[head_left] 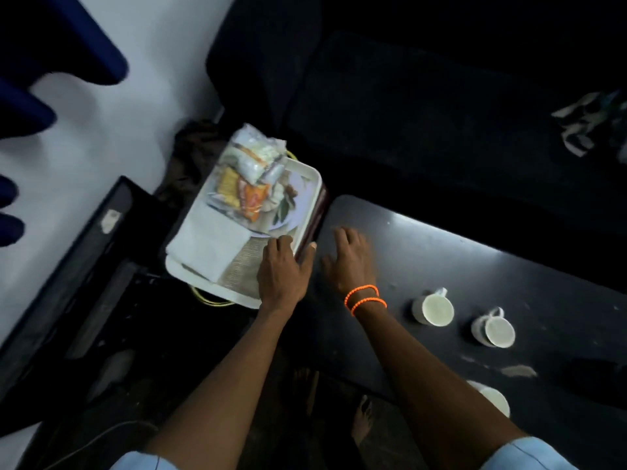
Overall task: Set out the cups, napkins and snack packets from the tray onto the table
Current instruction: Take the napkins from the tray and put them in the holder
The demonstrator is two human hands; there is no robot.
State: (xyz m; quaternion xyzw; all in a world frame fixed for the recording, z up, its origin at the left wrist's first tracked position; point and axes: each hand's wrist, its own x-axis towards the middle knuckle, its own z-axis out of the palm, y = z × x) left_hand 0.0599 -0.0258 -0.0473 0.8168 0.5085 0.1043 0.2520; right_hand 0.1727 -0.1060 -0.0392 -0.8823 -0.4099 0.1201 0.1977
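**Mia:** Dark room, isn't it? I am seeing a dark counter [441,252] with a bit of light shining on it, and a pale floor off to the side.

**Ben:** Yes. A white tray [307,179] is sitting just past the end of the counter, on something lower that I cannot make out.

**Mia:** What are the hands doing?

**Ben:** The left hand [283,271] is lying over the near corner of the tray. Its fingers are curling over the rim and its thumb is pointing toward the counter. It looks like it is gripping the tray edge. The right hand [349,259] is spread flat and loose over the counter end, just beside the tray, and it is holding nothing. It is wearing orange bands [364,300] on the wrist.

**Mia:** How much is done?

**Ben:** I think the cups are done. Two white cups [463,317] are standing on the counter near each other, and a third cup [492,396] is peeking out behind the right arm.

**Mia:** And what is left?

**Ben:** The napkins [210,245] are lying in a folded pile on the near part of the tray. The snack packets [251,174] are heaping up at the far part, on a plate [297,212]. So I am guessing about a third is done.
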